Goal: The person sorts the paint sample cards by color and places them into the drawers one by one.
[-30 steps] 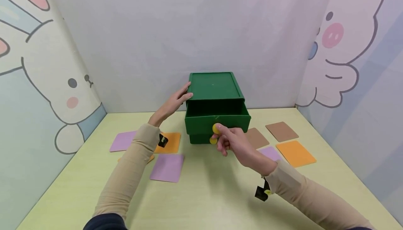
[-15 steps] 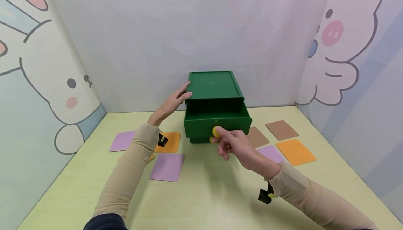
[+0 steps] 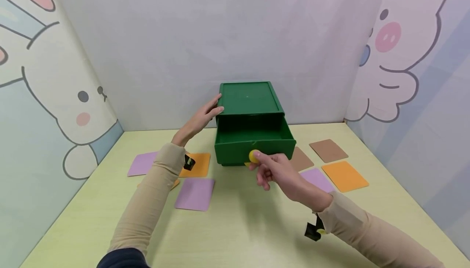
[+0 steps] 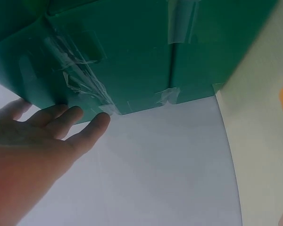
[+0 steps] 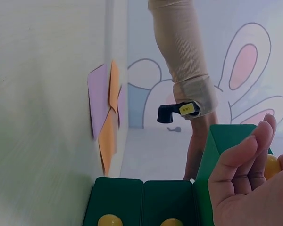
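Observation:
A green drawer box point(image 3: 249, 98) stands at the back middle of the table, and its top drawer point(image 3: 227, 149) is pulled partly out. My right hand point(image 3: 261, 160) pinches the drawer's yellow knob point(image 3: 253, 156); in the right wrist view that knob point(image 5: 272, 165) shows behind my curled fingers point(image 5: 240, 165). Two more yellow knobs point(image 5: 109, 220) sit on the lower green fronts there. My left hand point(image 3: 203, 117) presses flat against the box's left side. The left wrist view shows its straight fingers point(image 4: 87, 129) touching the taped green wall point(image 4: 132, 61).
Flat cards lie on the yellow-green table point(image 3: 238, 227). Left of the box are two purple cards point(image 3: 195, 193) and an orange one point(image 3: 196, 165). Right of it are two brown cards point(image 3: 328, 150), a purple one point(image 3: 317, 178) and an orange one point(image 3: 344, 176). Walls close in three sides.
The top drawer has slid a little further out toward me, with my right hand on its knob. My left hand has stayed on the box's side.

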`<state>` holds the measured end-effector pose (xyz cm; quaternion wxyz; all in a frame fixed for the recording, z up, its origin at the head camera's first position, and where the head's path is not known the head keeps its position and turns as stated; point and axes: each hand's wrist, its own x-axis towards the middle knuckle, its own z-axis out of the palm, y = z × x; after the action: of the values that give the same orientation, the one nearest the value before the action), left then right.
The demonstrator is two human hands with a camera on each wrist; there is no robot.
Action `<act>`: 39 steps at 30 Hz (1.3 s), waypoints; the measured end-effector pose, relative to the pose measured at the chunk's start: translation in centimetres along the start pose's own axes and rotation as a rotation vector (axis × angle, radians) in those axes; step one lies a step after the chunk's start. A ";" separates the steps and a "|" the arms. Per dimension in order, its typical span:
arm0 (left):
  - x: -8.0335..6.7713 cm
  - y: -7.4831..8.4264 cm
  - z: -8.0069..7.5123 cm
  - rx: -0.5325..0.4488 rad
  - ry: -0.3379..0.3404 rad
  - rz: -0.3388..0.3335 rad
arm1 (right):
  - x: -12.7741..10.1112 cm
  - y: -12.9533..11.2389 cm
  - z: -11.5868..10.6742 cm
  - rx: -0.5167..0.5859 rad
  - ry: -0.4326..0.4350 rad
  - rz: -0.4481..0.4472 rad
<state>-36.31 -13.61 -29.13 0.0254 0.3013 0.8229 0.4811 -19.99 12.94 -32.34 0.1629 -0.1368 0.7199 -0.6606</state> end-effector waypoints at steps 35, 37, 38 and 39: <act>-1.0 2.9 0.0 -0.012 -0.031 -0.017 | -1.7 0.4 0.3 0.007 -0.089 -0.011; -1.1 2.9 0.0 -0.013 -0.032 -0.018 | -1.7 0.4 0.3 0.014 -0.088 -0.007; -1.1 2.9 0.0 -0.014 -0.032 -0.019 | -1.7 0.4 0.4 0.014 -0.086 -0.006; -1.1 2.9 0.0 -0.014 -0.032 -0.020 | -1.8 0.5 0.4 0.011 -0.082 -0.006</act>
<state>-34.04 -13.12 -27.03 0.0455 0.3004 0.8220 0.4817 -18.23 13.38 -32.72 0.1910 -0.1648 0.7086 -0.6590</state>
